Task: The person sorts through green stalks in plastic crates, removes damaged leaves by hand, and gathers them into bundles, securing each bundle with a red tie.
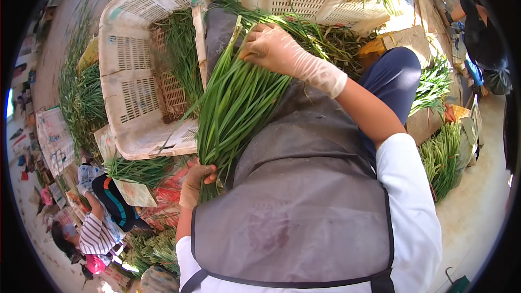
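Our left hand is gripping the near end of a green leaf bundle, which is leaning on our grey apron. Our right hand is bending over its pale far end, whether pinching we cannot tell; beyond that hand a crate is standing, and well rightward pale floor is stretching.

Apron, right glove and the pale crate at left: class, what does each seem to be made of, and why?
Apron: probably coated cloth or vinyl; dull sheen, soft creases.
Right glove: perhaps thin latex or similar; translucent, wrinkled at the wrist.
Crate: likely moulded plastic, stained, with evenly repeated slots.
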Demonstrator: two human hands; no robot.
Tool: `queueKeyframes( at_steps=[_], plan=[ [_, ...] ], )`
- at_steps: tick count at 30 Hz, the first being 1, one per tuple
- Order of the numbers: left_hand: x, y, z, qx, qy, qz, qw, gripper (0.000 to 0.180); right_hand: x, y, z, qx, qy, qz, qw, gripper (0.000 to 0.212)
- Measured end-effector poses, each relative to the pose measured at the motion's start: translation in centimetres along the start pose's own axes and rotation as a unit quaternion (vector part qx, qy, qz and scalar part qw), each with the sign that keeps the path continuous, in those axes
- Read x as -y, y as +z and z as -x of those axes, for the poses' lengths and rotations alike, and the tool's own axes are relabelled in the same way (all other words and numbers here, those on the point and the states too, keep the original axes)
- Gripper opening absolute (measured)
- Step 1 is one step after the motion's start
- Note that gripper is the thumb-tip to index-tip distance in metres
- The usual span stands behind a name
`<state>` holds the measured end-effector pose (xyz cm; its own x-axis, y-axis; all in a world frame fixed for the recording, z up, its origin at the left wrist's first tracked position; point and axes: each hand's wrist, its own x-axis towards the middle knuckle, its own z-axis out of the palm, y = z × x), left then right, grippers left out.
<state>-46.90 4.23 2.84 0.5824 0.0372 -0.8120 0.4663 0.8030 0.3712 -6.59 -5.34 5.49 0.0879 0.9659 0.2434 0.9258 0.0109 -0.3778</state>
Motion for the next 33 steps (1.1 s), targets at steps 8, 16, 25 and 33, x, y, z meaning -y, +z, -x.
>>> queueKeyframes(
  at_steps=[8, 16, 25, 33],
  plan=[
    [0.1, 0.7, 0.8, -0.066, -0.016, 0.024, 0.997, 0.054, -2.7, -1.1, 0.2, -0.028, 0.053, -0.097, 0.994, 0.032],
    [1.2, -1.7, 0.0, -0.053, -0.008, 0.02, 0.998, 0.052, -1.9, 0.1, 1.3, 0.092, 0.187, -0.272, 0.939, 0.022],
    [3.3, -0.4, 2.4, -0.038, 0.028, 0.103, 0.994, 0.035, -11.5, 0.3, 6.7, 0.191, 0.271, -0.022, 0.943, 0.043],
    [3.9, 2.5, 3.4, 0.026, 0.081, 0.172, 0.981, 0.028, -8.6, 0.8, 4.3, -0.105, 0.372, -0.5, 0.775, 0.023]
  ],
)
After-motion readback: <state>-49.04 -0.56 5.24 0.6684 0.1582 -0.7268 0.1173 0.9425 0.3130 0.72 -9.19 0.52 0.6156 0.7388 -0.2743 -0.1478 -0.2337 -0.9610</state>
